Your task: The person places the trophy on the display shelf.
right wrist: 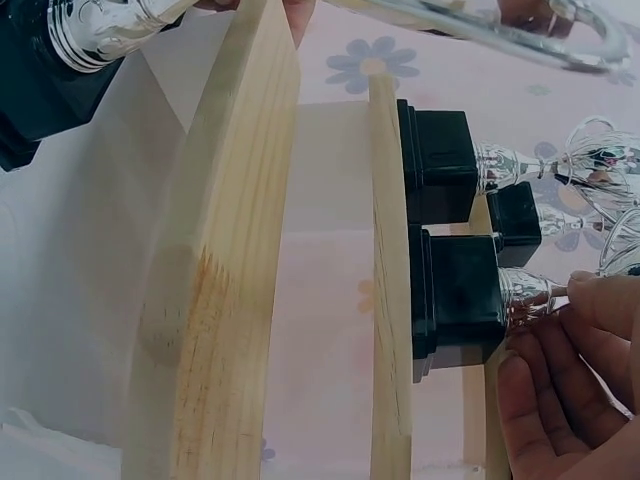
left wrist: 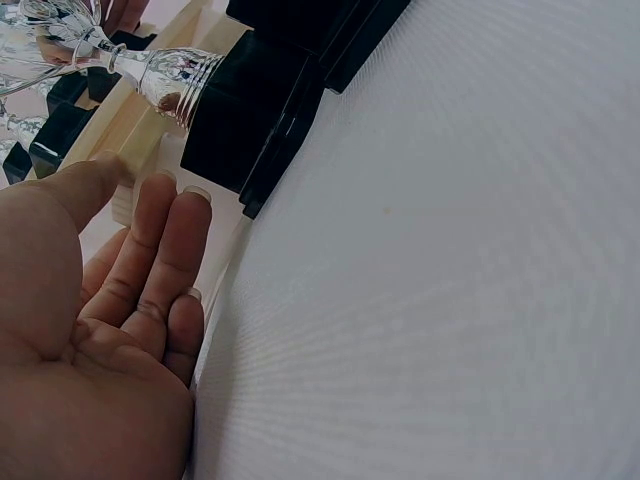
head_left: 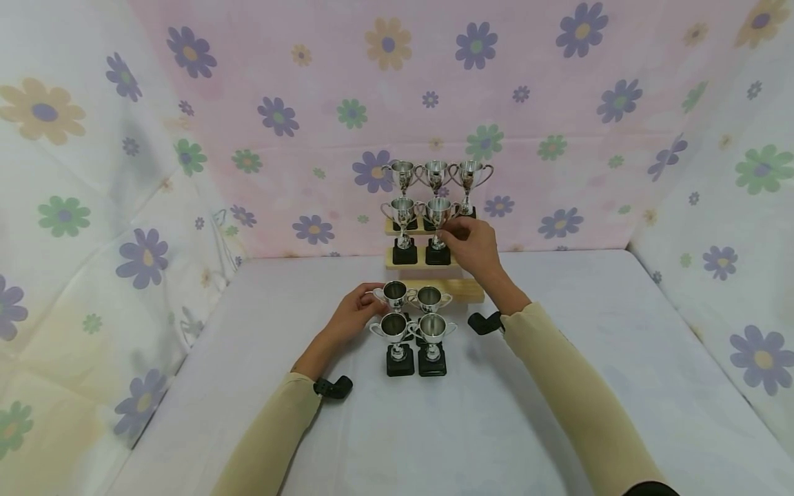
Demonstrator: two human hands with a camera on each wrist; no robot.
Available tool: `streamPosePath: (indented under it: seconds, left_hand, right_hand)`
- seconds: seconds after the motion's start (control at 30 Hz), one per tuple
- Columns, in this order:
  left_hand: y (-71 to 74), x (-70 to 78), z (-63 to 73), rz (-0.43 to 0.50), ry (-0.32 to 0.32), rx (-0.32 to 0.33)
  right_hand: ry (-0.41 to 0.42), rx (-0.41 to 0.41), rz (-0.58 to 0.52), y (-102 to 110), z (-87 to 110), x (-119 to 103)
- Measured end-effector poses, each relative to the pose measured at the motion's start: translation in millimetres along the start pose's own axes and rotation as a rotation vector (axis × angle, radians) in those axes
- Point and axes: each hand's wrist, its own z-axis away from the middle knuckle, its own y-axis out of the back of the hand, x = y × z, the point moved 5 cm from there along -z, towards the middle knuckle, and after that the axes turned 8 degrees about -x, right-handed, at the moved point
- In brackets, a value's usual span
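On the middle wooden step (head_left: 422,265), my right hand (head_left: 474,244) pinches the stem of a silver two-handled trophy cup (head_left: 438,210) with a black base (right wrist: 465,295). Its base sits on the step, beside another trophy (head_left: 404,212) on the left. My left hand (head_left: 357,313) is beside the left back trophy (head_left: 394,295) of a group on the table. In the left wrist view, the left hand's loosely bent fingers (left wrist: 175,245) hold nothing and are near a trophy's black base (left wrist: 245,110).
Three trophies (head_left: 471,176) stand in a row on the upper step (head_left: 389,229). The low front step (head_left: 466,291) is partly hidden behind the table trophies, two of which (head_left: 432,329) stand nearer me. Flowered cloth (head_left: 397,89) hangs behind and at both sides of the white table (head_left: 558,386).
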Motion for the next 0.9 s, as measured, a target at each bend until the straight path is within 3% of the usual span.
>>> streamPosePath:
  seconds: [0.9]
  left_hand:
    - [-1.8,-0.8,0.2,0.014,0.019,-0.005]
  right_hand:
    - [0.017,-0.007,-0.041,-2.5,3.0,-0.6]
